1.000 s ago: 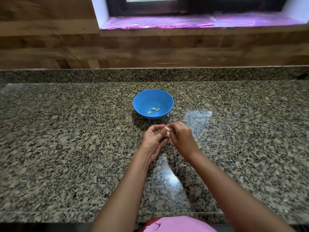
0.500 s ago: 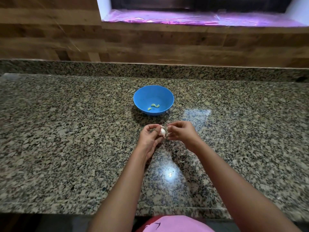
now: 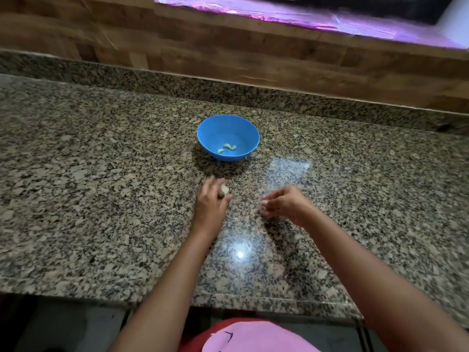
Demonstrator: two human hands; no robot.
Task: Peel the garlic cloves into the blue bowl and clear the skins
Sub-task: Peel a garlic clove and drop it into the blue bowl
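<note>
I'm mid-peel: my left hand (image 3: 212, 200) pinches the garlic clove (image 3: 224, 190), and my right hand (image 3: 285, 203) (fingers (image 3: 266, 204) curled, seemingly pinching something, though the blur hides what) must next strip what remains.

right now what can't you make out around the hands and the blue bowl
Head view:
- Pale garlic clove in the left hand: motion blur and fingers hide how much skin is left.
- Right hand: fingertips blurred; whether they pinch a skin is unclear.
- Any loose skins on the speckled granite counter: lost in the pattern and glare.
</note>
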